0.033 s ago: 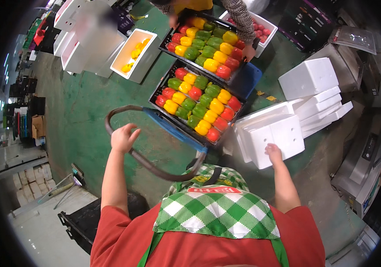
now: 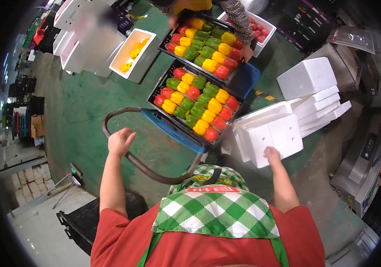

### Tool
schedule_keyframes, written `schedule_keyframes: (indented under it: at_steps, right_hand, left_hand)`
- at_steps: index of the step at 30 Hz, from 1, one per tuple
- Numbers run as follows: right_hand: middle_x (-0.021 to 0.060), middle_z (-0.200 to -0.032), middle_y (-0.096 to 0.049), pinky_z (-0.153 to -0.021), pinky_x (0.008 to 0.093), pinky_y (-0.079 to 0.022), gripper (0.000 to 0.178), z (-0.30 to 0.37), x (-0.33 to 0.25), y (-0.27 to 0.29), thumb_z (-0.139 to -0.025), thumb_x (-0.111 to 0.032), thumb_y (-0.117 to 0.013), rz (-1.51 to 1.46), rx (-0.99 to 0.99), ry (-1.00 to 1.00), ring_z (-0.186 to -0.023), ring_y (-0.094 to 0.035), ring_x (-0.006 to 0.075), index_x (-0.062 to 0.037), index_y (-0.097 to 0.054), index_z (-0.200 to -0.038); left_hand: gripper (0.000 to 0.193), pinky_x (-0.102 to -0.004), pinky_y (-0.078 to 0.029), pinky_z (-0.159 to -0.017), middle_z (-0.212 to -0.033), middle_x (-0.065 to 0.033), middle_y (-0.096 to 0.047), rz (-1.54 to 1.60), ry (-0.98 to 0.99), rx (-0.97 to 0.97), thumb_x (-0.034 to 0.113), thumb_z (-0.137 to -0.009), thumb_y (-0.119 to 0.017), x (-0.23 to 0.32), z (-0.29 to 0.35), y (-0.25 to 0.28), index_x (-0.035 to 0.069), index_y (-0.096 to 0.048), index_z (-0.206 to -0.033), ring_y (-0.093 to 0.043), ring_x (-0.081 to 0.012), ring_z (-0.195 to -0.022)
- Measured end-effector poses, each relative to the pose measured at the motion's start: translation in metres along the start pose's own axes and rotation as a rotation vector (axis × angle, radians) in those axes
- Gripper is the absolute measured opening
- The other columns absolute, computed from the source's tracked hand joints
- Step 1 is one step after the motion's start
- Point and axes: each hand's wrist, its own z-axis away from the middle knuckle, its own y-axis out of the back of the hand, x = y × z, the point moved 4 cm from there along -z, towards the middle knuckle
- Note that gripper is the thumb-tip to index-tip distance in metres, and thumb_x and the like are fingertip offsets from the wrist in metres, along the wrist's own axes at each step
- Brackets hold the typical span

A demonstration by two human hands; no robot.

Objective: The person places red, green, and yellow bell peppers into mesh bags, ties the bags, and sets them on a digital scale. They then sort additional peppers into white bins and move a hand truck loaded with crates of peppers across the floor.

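Note:
My left hand point(image 2: 120, 141) is open and holds nothing, its thumb apart from loosely bent fingers. Beneath it runs the bent brown handle point(image 2: 150, 175) of a blue trolley point(image 2: 172, 133); whether they touch I cannot tell. On the trolley lies a black crate point(image 2: 154, 85) packed with rows of red, yellow and green bell peppers point(image 2: 194, 107). My right hand point(image 2: 272, 155), fingers loosely bent and apart, is also open, in front of a white foam box point(image 2: 284, 133). Any contact there is unclear. Farther off, a co-worker's hand point(image 2: 246, 53) rests at a second crate of peppers point(image 2: 210, 44).
At the far left stands a foam box point(image 2: 148, 53) with yellow peppers inside. Another foam box point(image 2: 266, 40) at the back holds red produce. White foam boxes point(image 2: 308, 80) are stacked at the right beside metal equipment point(image 2: 361, 160). A black crate point(image 2: 106, 218) sits behind my left arm.
The crates, boxes and trolley appear shifted very slightly left in the view. The trolley handle also sits a little lower. Both hands stay open and almost in place.

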Motion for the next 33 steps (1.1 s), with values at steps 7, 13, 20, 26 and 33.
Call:
schedule_keyframes:
  at_steps: [7, 13, 20, 26, 33]
  right_hand:
    - [0.0098, -0.089, -0.068, -0.059, 0.0304, -0.055, 0.026, 0.071, 0.107, 0.049, -0.085, -0.014, -0.066, 0.088, 0.061, -0.268, -0.066, -0.065, 0.0168, 0.002, -0.063, -0.106]
    - [0.0105, -0.094, -0.067, -0.066, 0.03, -0.056, 0.03, 0.135, 0.144, 0.046, -0.085, -0.012, -0.066, -0.032, 0.052, -0.321, -0.078, -0.065, 0.0174, 0.0035, -0.061, -0.111]
    - [0.0067, -0.091, -0.066, -0.068, 0.0322, -0.056, 0.023, 0.169, 0.181, 0.029, -0.087, -0.014, -0.065, -0.099, 0.126, -0.354, -0.077, -0.064, 0.0172, -0.0022, -0.062, -0.107]
    - [0.0066, -0.087, -0.067, -0.066, 0.0316, -0.055, 0.021, 0.194, 0.208, 0.033, -0.084, -0.013, -0.065, -0.111, 0.18, -0.346, -0.075, -0.065, 0.0168, -0.0016, -0.064, -0.101]
    - [0.0072, -0.083, -0.067, -0.064, 0.032, -0.055, 0.021, 0.19, 0.257, 0.063, -0.084, -0.014, -0.066, -0.089, 0.237, -0.365, -0.071, -0.065, 0.0182, -0.0008, -0.065, -0.1]
  left_hand:
    - [0.018, -0.0346, -0.048, -0.057, -0.068, -0.0075, -0.061, 0.201, 0.054, 0.316, 0.028, -0.083, -0.066, 0.012, 0.003, 0.007, 0.01, -0.066, -0.084, -0.06, -0.0244, -0.06]
    - [0.019, -0.0348, -0.046, -0.057, -0.068, -0.0072, -0.062, 0.27, 0.072, 0.389, 0.029, -0.085, -0.066, 0.019, -0.008, 0.005, 0.01, -0.066, -0.085, -0.06, -0.024, -0.061]
    - [0.021, -0.038, -0.048, -0.06, -0.07, -0.0078, -0.064, 0.19, 0.054, 0.359, 0.031, -0.085, -0.065, 0.012, -0.016, -0.003, 0.01, -0.067, -0.087, -0.062, -0.0257, -0.064]
    - [0.021, -0.0387, -0.049, -0.062, -0.072, -0.0083, -0.065, 0.166, 0.072, 0.334, 0.031, -0.085, -0.065, 0.006, -0.01, -0.011, 0.011, -0.067, -0.088, -0.063, -0.0272, -0.067]
    - [0.022, -0.0358, -0.051, -0.069, -0.088, -0.0086, -0.067, 0.101, 0.061, 0.358, 0.028, -0.086, -0.064, -0.002, -0.014, -0.015, 0.008, -0.065, -0.093, -0.064, -0.0238, -0.075]
